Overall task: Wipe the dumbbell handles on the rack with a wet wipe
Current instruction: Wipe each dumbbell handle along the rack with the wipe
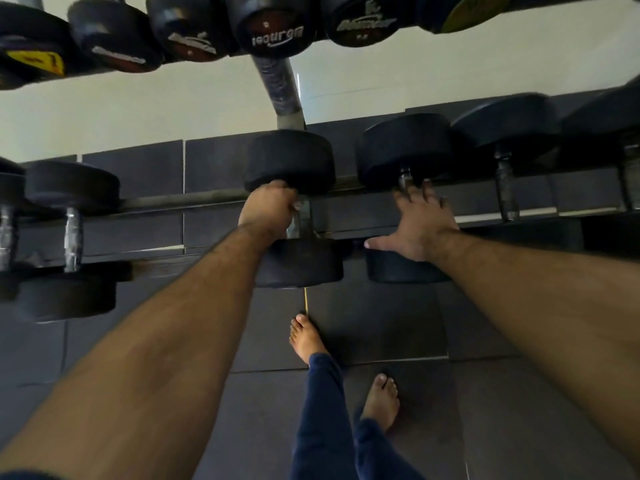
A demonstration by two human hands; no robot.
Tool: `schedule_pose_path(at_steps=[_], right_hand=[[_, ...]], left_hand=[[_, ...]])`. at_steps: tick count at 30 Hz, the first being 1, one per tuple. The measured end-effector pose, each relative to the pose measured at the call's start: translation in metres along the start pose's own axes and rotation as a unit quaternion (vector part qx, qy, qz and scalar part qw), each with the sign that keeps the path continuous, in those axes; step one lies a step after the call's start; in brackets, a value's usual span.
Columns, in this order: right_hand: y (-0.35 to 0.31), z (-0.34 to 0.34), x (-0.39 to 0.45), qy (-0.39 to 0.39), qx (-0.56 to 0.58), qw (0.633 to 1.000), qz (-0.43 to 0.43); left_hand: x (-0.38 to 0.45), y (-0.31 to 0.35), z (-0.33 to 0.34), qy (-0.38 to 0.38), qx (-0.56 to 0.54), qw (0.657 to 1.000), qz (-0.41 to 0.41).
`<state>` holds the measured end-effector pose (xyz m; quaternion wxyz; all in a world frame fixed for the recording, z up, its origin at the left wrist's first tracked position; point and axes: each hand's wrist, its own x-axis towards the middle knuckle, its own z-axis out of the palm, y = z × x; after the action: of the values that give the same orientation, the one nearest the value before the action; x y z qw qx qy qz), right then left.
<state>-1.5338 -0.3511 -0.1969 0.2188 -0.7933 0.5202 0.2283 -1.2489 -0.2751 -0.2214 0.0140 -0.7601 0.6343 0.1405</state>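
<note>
Black rubber dumbbells lie across the lower rack rail (187,199). My left hand (268,209) is closed around the steel handle (304,221) of the middle dumbbell (289,161), just under its far head. My right hand (420,220) lies flat over the handle (403,176) of the neighbouring dumbbell (405,150). Its fingers are spread toward the far head and its thumb rests on the near head (401,271). No wet wipe shows in either hand; anything under the palms is hidden.
More dumbbells sit on the rail to the right (505,188) and to the left (72,233). An upper tier of dumbbells (273,32) hangs above, carried by a grey rack post (278,91). My bare feet (306,337) stand on dark floor tiles.
</note>
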Motion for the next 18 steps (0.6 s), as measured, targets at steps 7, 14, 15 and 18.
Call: schedule_pose_path(at_steps=[7,14,15,18], right_hand=[[-0.008,0.001,0.000,-0.031,0.048,0.996,0.066],[-0.013,0.004,-0.002,0.002,0.030,0.997,0.069],[-0.012,0.004,-0.003,0.005,0.030,0.997,0.066],[-0.013,0.003,-0.004,0.008,0.034,0.998,0.059]], left_hand=[[-0.008,0.004,-0.010,-0.066,-0.041,0.994,0.077],[0.012,0.008,-0.009,-0.114,0.097,0.982,0.112],[0.011,0.008,-0.012,-0.166,0.106,0.972,0.130],[-0.002,0.006,-0.030,-0.220,-0.040,0.973,0.056]])
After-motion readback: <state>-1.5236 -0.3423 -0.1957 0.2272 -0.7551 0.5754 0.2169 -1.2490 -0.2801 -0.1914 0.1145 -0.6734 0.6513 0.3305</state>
